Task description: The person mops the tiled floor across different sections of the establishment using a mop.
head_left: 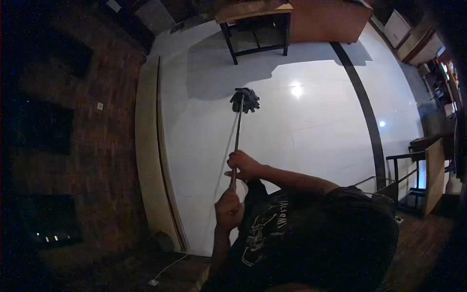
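A mop with a dark, shaggy head (246, 100) rests on the pale floor, and its long thin handle (238, 130) runs down toward me. My right hand (243, 164) is closed around the handle, the farther of the two hands from my body. Nearer to me, my left hand (228, 210) grips the handle's lower end. Both hands are closed.
Ahead stands a table (255, 12) with dark legs, beside a reddish-brown counter (328, 22). A dark stripe (360, 92) crosses the floor. At the right is a chair or desk (434, 175); at the left, a long ledge (148, 146) and brick wall (104, 141). A white cable (169, 266) lies low.
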Available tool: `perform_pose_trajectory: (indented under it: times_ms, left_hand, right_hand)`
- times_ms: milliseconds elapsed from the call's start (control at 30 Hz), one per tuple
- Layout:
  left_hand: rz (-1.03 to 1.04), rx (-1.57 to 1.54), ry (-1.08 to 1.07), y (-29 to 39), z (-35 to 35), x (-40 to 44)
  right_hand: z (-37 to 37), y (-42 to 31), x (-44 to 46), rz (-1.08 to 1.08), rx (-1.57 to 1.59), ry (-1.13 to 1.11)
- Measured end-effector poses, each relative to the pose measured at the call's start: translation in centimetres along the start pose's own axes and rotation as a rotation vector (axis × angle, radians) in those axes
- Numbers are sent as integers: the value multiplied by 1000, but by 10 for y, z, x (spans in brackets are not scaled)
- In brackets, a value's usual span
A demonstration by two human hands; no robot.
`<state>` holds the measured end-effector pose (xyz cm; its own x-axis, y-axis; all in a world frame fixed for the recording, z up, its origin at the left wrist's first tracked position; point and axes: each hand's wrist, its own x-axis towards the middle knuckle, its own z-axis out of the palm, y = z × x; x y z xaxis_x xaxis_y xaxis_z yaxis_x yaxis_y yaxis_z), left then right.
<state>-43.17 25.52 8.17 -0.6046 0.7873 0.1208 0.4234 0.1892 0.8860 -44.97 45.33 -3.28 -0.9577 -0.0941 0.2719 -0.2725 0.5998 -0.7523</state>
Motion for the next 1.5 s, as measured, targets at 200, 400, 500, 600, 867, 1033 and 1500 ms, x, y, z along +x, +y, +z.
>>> perform_pose_trajectory:
  times_ms: [200,400,500,600,867,1033,1500]
  left_hand:
    - [37,25,103,-59,-28,3]
    - [162,63,65,-114,-40,60]
    - [285,86,-101,-118,-48,107]
    - [408,23,-237,-92,-57,141]
    - [500,-132,-454,-21,-91,200]
    - [464,-96,-405,-64,-49,240]
    - [421,-82,-308,-64,46,419]
  right_hand:
    - [57,35,37,178,-75,-240]
    - [89,98,68,300,-251,-118]
    - [69,110,92,379,-369,6]
    - [12,68,104,427,-456,15]
    - [-57,25,120,550,-354,54]
    - [-42,112,115,442,-340,306]
    - [-180,304,159,319,-193,275]
